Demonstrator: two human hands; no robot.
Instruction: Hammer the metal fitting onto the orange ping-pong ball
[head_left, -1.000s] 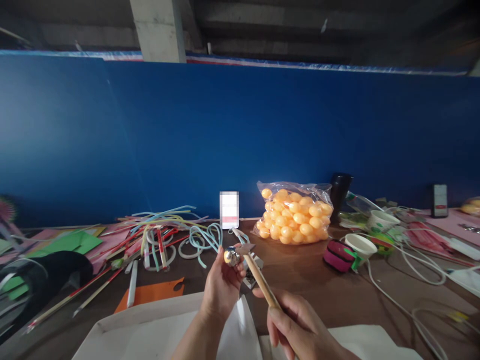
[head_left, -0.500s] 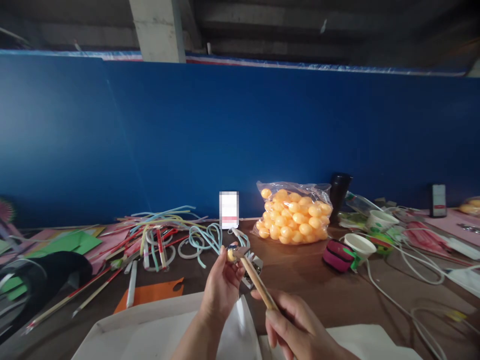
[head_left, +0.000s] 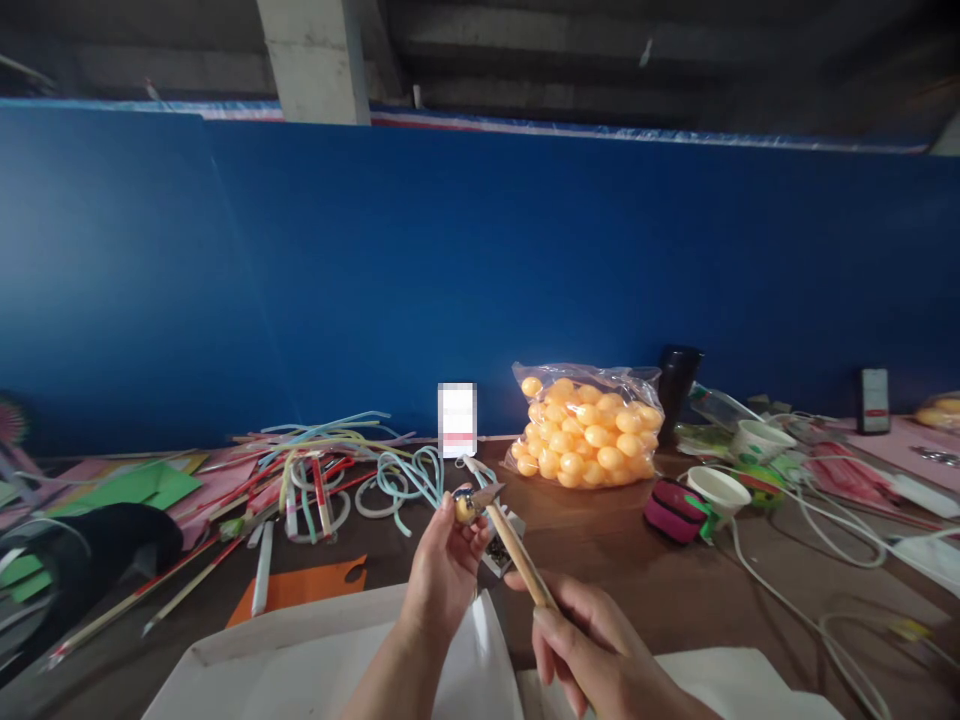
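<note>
My left hand [head_left: 442, 575] is closed, pinching a small yellowish ball [head_left: 465, 507] up between its fingertips. In my right hand [head_left: 592, 650] is a thin wooden stick [head_left: 517, 555], fingers wrapped round it. The stick ends in a grey pointed tip [head_left: 487, 493] that rests against the ball. Both hands hover above white sheets of paper [head_left: 300, 670] at the near edge of the brown table [head_left: 600, 560].
A clear bag of orange balls [head_left: 589, 435] stands behind the hands. To the left lie coloured tubes and straws [head_left: 330, 470] and an orange paper [head_left: 307, 585]. White cups [head_left: 720, 490], a pink case [head_left: 675, 510] and white cables [head_left: 832, 560] crowd the right. A blue wall [head_left: 480, 270] backs the table.
The ball in my left hand has turned, so its shiny silver side has given way to yellow. The stick's tip stays at the ball; both hands shifted only slightly.
</note>
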